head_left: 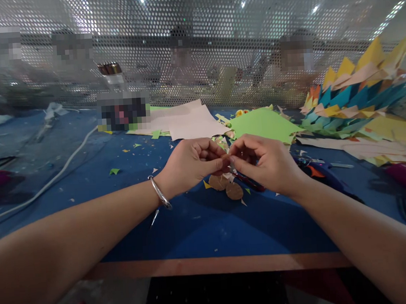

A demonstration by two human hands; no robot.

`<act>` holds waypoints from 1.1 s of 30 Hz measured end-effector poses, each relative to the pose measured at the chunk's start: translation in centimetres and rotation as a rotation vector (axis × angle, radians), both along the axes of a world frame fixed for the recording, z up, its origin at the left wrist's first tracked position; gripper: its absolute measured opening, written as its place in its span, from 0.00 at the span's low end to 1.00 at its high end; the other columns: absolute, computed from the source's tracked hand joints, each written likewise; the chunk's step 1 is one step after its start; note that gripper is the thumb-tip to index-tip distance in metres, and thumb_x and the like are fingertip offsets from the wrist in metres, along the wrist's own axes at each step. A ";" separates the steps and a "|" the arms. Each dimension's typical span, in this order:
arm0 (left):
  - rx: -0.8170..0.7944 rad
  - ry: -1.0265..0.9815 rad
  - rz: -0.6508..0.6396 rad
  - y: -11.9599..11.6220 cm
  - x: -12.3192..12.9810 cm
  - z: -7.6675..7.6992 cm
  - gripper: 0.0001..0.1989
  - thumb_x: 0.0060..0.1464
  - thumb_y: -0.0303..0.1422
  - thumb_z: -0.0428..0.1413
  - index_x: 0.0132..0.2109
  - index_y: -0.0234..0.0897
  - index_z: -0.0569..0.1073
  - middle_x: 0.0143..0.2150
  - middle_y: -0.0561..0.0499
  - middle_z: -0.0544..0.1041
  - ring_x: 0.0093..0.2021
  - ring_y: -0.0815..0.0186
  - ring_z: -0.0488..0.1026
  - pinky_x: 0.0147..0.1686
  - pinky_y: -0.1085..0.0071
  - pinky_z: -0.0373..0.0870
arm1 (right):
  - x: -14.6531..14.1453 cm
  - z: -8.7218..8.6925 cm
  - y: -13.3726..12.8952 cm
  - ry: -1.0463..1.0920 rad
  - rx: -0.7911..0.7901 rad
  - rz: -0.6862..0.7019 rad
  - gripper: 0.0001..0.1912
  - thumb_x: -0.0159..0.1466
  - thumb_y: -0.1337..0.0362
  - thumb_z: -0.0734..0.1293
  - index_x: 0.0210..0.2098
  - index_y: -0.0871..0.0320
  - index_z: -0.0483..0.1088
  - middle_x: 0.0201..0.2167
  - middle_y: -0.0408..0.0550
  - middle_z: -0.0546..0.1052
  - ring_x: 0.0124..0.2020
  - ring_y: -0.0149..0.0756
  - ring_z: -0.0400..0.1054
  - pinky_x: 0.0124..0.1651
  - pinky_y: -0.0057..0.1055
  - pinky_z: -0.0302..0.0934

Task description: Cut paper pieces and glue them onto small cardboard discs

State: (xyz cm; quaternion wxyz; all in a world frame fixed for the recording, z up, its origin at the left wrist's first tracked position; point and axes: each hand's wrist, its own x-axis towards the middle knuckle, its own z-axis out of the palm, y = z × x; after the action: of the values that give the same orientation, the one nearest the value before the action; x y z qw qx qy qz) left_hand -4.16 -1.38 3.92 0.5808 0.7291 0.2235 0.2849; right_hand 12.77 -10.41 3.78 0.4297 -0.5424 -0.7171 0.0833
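My left hand [198,161], with a silver bangle at the wrist, is closed in a pinch over the middle of the blue table. Its fingertips meet those of my right hand [263,162], closed in a pinch as well. Whatever sits between the fingertips is too small and hidden to name. Just beneath them lie two flat brown discs [234,191], among small paper scraps [247,191]. Partly covered by my right hand is a dark red, slender object [250,182].
Behind my hands lie pale pink sheets [191,121] and a green sheet [264,124]. Spiky layered paper pieces [349,92] stand at right, near a dark blue tool with an orange part [321,170]. A white cable [67,166] crosses the left. Perforated metal mesh [212,15] closes off the back.
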 end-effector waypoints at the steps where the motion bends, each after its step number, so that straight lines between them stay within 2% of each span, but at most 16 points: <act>1: 0.001 0.007 0.003 0.0 0.0 0.1 0.04 0.51 0.25 0.64 0.34 0.32 0.75 0.28 0.52 0.81 0.30 0.70 0.80 0.33 0.75 0.78 | 0.0 0.0 0.0 -0.002 0.003 -0.001 0.03 0.62 0.68 0.66 0.31 0.59 0.69 0.24 0.41 0.69 0.22 0.25 0.60 0.24 0.25 0.57; 11: -0.062 0.054 -0.024 -0.1 -0.1 0.2 0.05 0.52 0.28 0.65 0.34 0.32 0.76 0.28 0.52 0.81 0.31 0.69 0.80 0.34 0.74 0.79 | 0.1 0.0 -0.1 -0.017 -0.001 0.009 0.05 0.63 0.68 0.65 0.30 0.59 0.69 0.24 0.41 0.69 0.23 0.25 0.59 0.25 0.25 0.56; 17: -0.095 0.041 -0.028 -0.3 -0.1 0.5 0.05 0.51 0.25 0.65 0.34 0.31 0.76 0.27 0.52 0.80 0.29 0.71 0.79 0.34 0.76 0.78 | 0.0 0.2 -0.1 -0.045 0.029 0.004 0.06 0.63 0.69 0.65 0.29 0.60 0.69 0.24 0.40 0.67 0.23 0.25 0.58 0.25 0.25 0.54; 22: -0.126 0.022 -0.075 -0.1 -0.1 -0.1 0.04 0.54 0.28 0.63 0.35 0.31 0.77 0.28 0.51 0.81 0.28 0.73 0.78 0.33 0.77 0.77 | 0.2 0.2 -0.2 -0.009 0.015 0.001 0.06 0.63 0.69 0.66 0.29 0.59 0.69 0.23 0.39 0.66 0.22 0.24 0.56 0.23 0.25 0.52; 28: -0.139 0.037 -0.144 0.1 0.0 -0.7 0.03 0.54 0.29 0.62 0.33 0.32 0.77 0.29 0.50 0.81 0.31 0.70 0.79 0.33 0.75 0.77 | 0.2 0.1 -0.1 0.034 -0.038 0.002 0.05 0.64 0.68 0.66 0.30 0.58 0.69 0.24 0.40 0.68 0.22 0.25 0.58 0.24 0.25 0.53; 33: -0.096 0.014 -0.160 0.2 0.0 -0.7 0.08 0.55 0.31 0.63 0.30 0.32 0.76 0.27 0.50 0.80 0.29 0.71 0.78 0.32 0.76 0.76 | 0.2 0.1 -0.1 0.082 -0.082 0.015 0.06 0.64 0.66 0.66 0.30 0.58 0.69 0.22 0.39 0.67 0.21 0.24 0.56 0.22 0.25 0.51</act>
State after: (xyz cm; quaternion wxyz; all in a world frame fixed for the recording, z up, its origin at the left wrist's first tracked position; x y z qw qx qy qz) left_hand -4.17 -1.14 3.20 0.6344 0.7180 0.1821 0.2212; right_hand 12.97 -10.52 3.86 0.4355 -0.5503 -0.6989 0.1382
